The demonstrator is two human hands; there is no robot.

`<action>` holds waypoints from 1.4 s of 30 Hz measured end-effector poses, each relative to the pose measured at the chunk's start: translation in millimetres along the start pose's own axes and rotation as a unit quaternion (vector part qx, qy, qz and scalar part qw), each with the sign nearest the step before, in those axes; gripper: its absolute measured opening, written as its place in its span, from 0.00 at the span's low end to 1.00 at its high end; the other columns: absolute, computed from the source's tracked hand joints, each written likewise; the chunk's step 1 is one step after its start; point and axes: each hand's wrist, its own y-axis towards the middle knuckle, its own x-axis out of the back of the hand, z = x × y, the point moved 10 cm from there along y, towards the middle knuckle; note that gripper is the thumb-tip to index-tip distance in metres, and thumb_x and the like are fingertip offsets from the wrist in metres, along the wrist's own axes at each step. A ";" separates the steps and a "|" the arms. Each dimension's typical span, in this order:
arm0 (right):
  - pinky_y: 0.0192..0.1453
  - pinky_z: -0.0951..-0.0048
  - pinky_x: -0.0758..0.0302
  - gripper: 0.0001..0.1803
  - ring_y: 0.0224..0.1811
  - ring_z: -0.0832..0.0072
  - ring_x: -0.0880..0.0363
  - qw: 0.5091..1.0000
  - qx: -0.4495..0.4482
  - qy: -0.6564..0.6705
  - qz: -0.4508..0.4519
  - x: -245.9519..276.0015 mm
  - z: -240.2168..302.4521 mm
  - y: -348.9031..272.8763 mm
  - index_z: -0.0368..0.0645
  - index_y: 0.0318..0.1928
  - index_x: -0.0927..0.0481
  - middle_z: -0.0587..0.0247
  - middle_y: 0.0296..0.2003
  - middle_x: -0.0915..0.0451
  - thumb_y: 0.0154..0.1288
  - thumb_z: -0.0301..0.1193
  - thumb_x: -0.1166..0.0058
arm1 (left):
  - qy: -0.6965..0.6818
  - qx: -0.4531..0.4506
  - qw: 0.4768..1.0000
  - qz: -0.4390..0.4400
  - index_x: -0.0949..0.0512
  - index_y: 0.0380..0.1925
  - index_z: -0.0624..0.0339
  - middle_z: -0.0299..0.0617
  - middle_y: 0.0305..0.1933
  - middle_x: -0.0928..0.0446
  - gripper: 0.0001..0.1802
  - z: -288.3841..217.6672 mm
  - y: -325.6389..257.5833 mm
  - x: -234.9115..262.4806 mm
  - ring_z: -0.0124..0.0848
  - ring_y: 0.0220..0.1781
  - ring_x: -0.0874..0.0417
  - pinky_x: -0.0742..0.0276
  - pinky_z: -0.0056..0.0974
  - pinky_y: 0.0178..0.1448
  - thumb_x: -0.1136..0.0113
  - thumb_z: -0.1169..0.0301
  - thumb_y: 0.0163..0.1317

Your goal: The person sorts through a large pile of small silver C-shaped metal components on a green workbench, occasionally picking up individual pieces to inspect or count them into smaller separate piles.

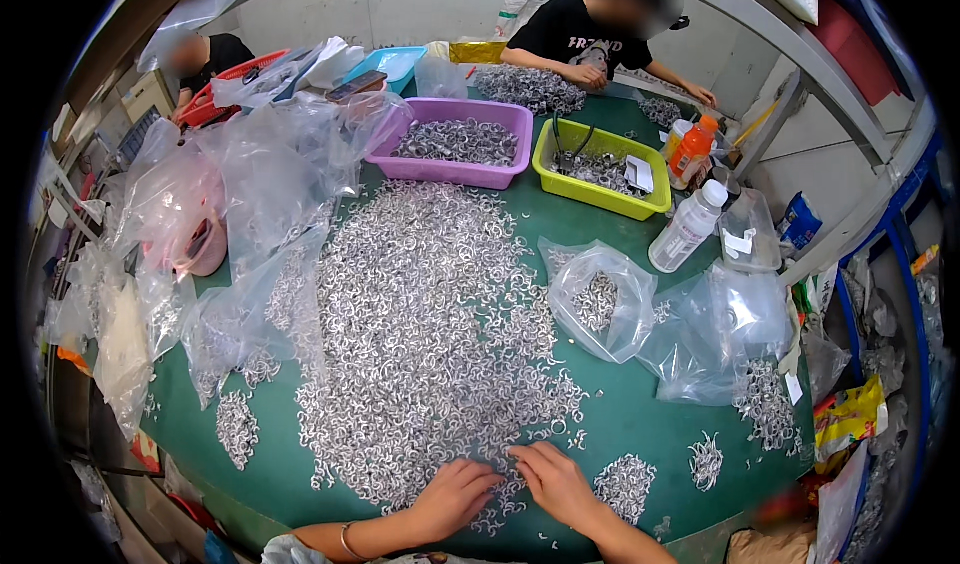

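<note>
A broad heap of small, curved silver metal pieces (410, 314) covers the middle of the green table (590, 419). At its near edge my left hand (455, 496) rests among the pieces, fingers bent and pressed together. My right hand (556, 482) faces it a short way off, fingers curled down with the tips at the pieces. Anything pinched in either hand is too small or hidden to make out. Just right of my right hand lies a small separate pile of pieces (625, 486). A single ring-like piece (541, 434) lies above that hand.
Beyond the heap stand a purple basin (455, 179) and a yellow-green basin (605, 200), both holding metal pieces. Clear plastic bags (270, 164) crowd the left. To the right are an open bag (603, 304), a white bottle (688, 229) and an orange bottle (692, 152). A person (570, 39) sits opposite.
</note>
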 end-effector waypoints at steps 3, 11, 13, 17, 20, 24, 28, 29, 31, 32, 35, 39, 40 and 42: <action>0.42 0.61 0.23 0.14 0.39 0.54 0.21 1.000 0.016 -0.012 -0.018 3.4 2.1 -0.7 0.39 0.50 0.21 0.53 0.39 0.22 0.62 0.21 0.43 | -0.005 -0.005 1.000 -0.006 0.24 0.53 0.57 0.41 0.51 0.26 0.22 -0.9 0.8 0.0 0.42 0.52 0.27 0.31 0.43 0.53 0.37 0.74 0.56; 0.47 0.62 0.23 0.20 0.45 0.56 0.22 0.999 0.023 -0.033 -0.018 8.8 8.2 3.1 0.40 0.52 0.22 0.56 0.42 0.22 0.59 0.25 0.37 | -0.008 0.000 1.000 -0.004 0.23 0.52 0.58 0.42 0.51 0.27 0.21 0.6 -1.2 -1.3 0.42 0.52 0.27 0.31 0.43 0.52 0.37 0.74 0.57; 0.50 0.61 0.25 0.21 0.46 0.56 0.24 0.998 0.024 -0.057 0.002 6.1 11.7 2.2 0.39 0.54 0.23 0.56 0.43 0.23 0.58 0.25 0.38 | -0.006 0.003 1.000 -0.006 0.24 0.53 0.58 0.42 0.51 0.27 0.21 -1.2 0.4 1.4 0.42 0.51 0.27 0.31 0.43 0.52 0.37 0.74 0.57; 0.50 0.61 0.25 0.22 0.46 0.56 0.23 0.998 0.029 -0.060 0.010 0.5 7.6 0.1 0.39 0.54 0.24 0.56 0.43 0.23 0.57 0.24 0.38 | 0.000 -0.005 1.000 -0.007 0.24 0.54 0.58 0.42 0.51 0.27 0.22 -3.7 0.3 1.9 0.42 0.51 0.27 0.32 0.43 0.52 0.37 0.74 0.57; 0.47 0.61 0.23 0.21 0.45 0.56 0.22 0.998 0.034 -0.061 0.008 -0.1 5.9 -0.2 0.40 0.53 0.22 0.56 0.42 0.23 0.58 0.23 0.39 | 0.007 -0.010 1.000 -0.015 0.23 0.53 0.56 0.42 0.50 0.26 0.21 -3.7 -0.7 1.4 0.42 0.50 0.26 0.31 0.42 0.52 0.36 0.75 0.57; 0.46 0.61 0.23 0.19 0.44 0.55 0.23 0.998 0.034 -0.049 0.004 0.0 4.9 -0.5 0.39 0.52 0.22 0.55 0.41 0.22 0.58 0.21 0.41 | 0.008 -0.010 1.000 -0.011 0.23 0.52 0.56 0.41 0.50 0.26 0.21 -5.7 1.0 2.2 0.41 0.49 0.26 0.31 0.42 0.52 0.35 0.75 0.57; 0.46 0.60 0.23 0.18 0.43 0.55 0.22 0.999 0.033 -0.041 0.001 0.7 5.3 1.0 0.38 0.51 0.22 0.55 0.41 0.23 0.59 0.20 0.42 | 0.018 -0.009 1.000 -0.009 0.23 0.52 0.56 0.41 0.49 0.26 0.21 -5.6 1.5 2.8 0.41 0.50 0.27 0.31 0.42 0.52 0.35 0.75 0.57; 0.47 0.60 0.24 0.18 0.44 0.55 0.23 0.999 0.032 -0.038 0.004 0.6 5.1 0.7 0.37 0.52 0.23 0.54 0.41 0.23 0.59 0.19 0.43 | 0.018 -0.010 1.000 -0.009 0.23 0.53 0.56 0.41 0.49 0.26 0.21 -5.5 2.1 2.4 0.41 0.50 0.27 0.31 0.42 0.52 0.35 0.74 0.57; 0.49 0.59 0.25 0.18 0.45 0.54 0.24 0.999 0.035 -0.025 0.013 -2.3 6.8 1.6 0.35 0.52 0.24 0.53 0.40 0.24 0.60 0.18 0.46 | 0.019 -0.008 1.000 -0.013 0.23 0.53 0.56 0.41 0.49 0.26 0.21 -4.8 0.2 4.3 0.41 0.50 0.27 0.31 0.42 0.51 0.35 0.74 0.57; 0.49 0.59 0.25 0.18 0.45 0.54 0.24 0.999 0.035 -0.024 0.013 -1.6 7.0 1.5 0.35 0.52 0.24 0.53 0.40 0.24 0.60 0.18 0.46 | 0.019 -0.009 1.000 -0.014 0.23 0.53 0.56 0.41 0.49 0.26 0.22 -5.5 0.8 4.5 0.41 0.50 0.27 0.31 0.43 0.51 0.35 0.74 0.57; 0.49 0.59 0.25 0.19 0.45 0.53 0.24 0.999 0.035 -0.019 0.012 -0.2 7.7 0.7 0.35 0.53 0.24 0.52 0.40 0.25 0.59 0.17 0.47 | 0.022 -0.013 1.000 -0.014 0.23 0.53 0.56 0.41 0.49 0.26 0.22 -7.5 1.0 4.2 0.41 0.50 0.27 0.31 0.43 0.51 0.35 0.74 0.57; 0.45 0.60 0.24 0.18 0.42 0.53 0.23 0.999 0.040 -0.016 -0.006 1.4 4.7 -2.5 0.36 0.52 0.23 0.52 0.38 0.24 0.59 0.17 0.44 | 0.027 -0.013 0.999 -0.012 0.22 0.53 0.57 0.42 0.48 0.26 0.21 -9.9 -1.2 1.8 0.42 0.49 0.27 0.30 0.43 0.52 0.36 0.75 0.57; 0.44 0.61 0.24 0.18 0.40 0.53 0.23 0.999 0.042 -0.017 -0.015 1.8 3.3 -2.6 0.37 0.51 0.22 0.52 0.38 0.24 0.59 0.18 0.43 | 0.028 -0.017 0.999 -0.018 0.22 0.52 0.57 0.42 0.48 0.26 0.21 -9.5 -1.6 1.6 0.42 0.49 0.26 0.30 0.43 0.52 0.36 0.75 0.57; 0.43 0.61 0.24 0.17 0.40 0.52 0.23 0.997 0.062 -0.027 -0.042 6.9 2.0 -0.3 0.37 0.51 0.22 0.51 0.37 0.24 0.59 0.18 0.43 | 0.026 -0.020 0.999 -0.028 0.22 0.51 0.58 0.43 0.48 0.26 0.20 -5.6 -3.5 0.4 0.43 0.49 0.26 0.30 0.43 0.52 0.36 0.76 0.57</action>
